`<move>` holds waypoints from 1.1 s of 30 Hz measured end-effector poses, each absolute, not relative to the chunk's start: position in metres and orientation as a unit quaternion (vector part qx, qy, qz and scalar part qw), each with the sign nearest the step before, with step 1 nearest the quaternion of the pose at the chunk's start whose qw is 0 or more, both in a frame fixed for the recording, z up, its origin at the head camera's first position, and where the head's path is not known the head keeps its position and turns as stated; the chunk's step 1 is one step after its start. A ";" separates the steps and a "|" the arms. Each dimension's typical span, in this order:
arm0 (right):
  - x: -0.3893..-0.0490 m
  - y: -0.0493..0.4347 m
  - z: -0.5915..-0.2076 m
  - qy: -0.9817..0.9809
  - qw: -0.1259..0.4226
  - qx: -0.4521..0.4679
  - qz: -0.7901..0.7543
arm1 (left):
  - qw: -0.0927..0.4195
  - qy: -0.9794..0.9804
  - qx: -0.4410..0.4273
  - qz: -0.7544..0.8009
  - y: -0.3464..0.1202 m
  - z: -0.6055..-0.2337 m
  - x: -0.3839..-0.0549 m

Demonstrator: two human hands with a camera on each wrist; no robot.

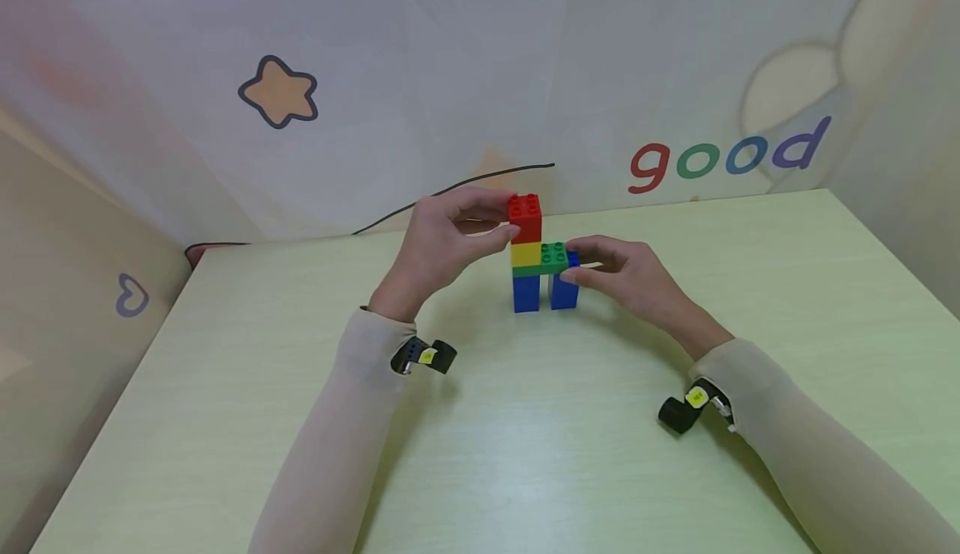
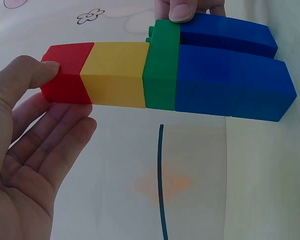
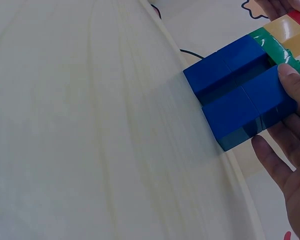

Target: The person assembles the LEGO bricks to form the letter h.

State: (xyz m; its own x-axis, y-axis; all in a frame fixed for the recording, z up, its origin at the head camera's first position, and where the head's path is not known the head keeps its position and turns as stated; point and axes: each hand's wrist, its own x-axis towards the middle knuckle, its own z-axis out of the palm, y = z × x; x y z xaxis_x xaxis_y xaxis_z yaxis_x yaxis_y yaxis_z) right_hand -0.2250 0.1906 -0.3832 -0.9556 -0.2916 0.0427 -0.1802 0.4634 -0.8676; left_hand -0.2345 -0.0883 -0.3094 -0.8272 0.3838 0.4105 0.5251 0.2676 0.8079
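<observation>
A structure of toy building bricks stands upright between the hands in the head view. At its top left is a red brick [image 1: 527,225], stacked on a yellow brick [image 1: 527,255]. Under the yellow one, a long green brick [image 1: 553,259] bridges two blue columns, the left column [image 3: 230,62] and the right column [image 3: 247,110], each made of stacked blue bricks. My left hand [image 1: 442,242] pinches the red brick between thumb and fingers. My right hand [image 1: 637,279] grips the upper part of the right blue column, thumb near the green brick. Whether the columns touch the table is unclear.
The bricks are towards the back of a pale table [image 1: 480,454], near a printed cloth backdrop [image 1: 420,79] with a star and the word "good". Small black cameras [image 1: 444,357] are strapped to both wrists.
</observation>
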 end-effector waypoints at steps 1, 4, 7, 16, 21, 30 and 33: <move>-0.225 0.191 -0.383 0.854 0.055 -0.139 -0.499 | 0.067 -0.794 -0.287 -0.532 -0.088 -0.310 -0.235; -0.225 0.192 -0.384 0.853 0.055 -0.141 -0.499 | 0.068 -0.793 -0.289 -0.531 -0.087 -0.311 -0.235; -0.225 0.193 -0.385 0.853 0.056 -0.141 -0.500 | 0.067 -0.793 -0.289 -0.533 -0.086 -0.313 -0.236; -0.223 0.194 -0.384 0.852 0.052 -0.142 -0.502 | 0.072 -0.783 -0.295 -0.543 -0.084 -0.316 -0.237; -0.224 0.194 -0.384 0.852 0.049 -0.146 -0.501 | 0.068 -0.777 -0.292 -0.554 -0.083 -0.317 -0.238; -0.226 0.191 -0.385 0.850 0.051 -0.149 -0.503 | 0.035 -0.789 -0.257 -0.557 -0.087 -0.324 -0.236; -0.226 0.191 -0.385 0.850 0.051 -0.147 -0.503 | 0.014 -0.797 -0.247 -0.551 -0.088 -0.332 -0.236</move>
State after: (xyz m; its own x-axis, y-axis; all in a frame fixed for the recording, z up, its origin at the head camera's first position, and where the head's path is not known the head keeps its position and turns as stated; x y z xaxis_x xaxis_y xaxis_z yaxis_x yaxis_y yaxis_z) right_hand -0.2260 0.1913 -0.3851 -0.9518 -0.3007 0.0609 -0.1984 0.4517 -0.8698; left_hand -0.2356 -0.0883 -0.3324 -0.8778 0.3780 0.2942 0.4087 0.2706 0.8716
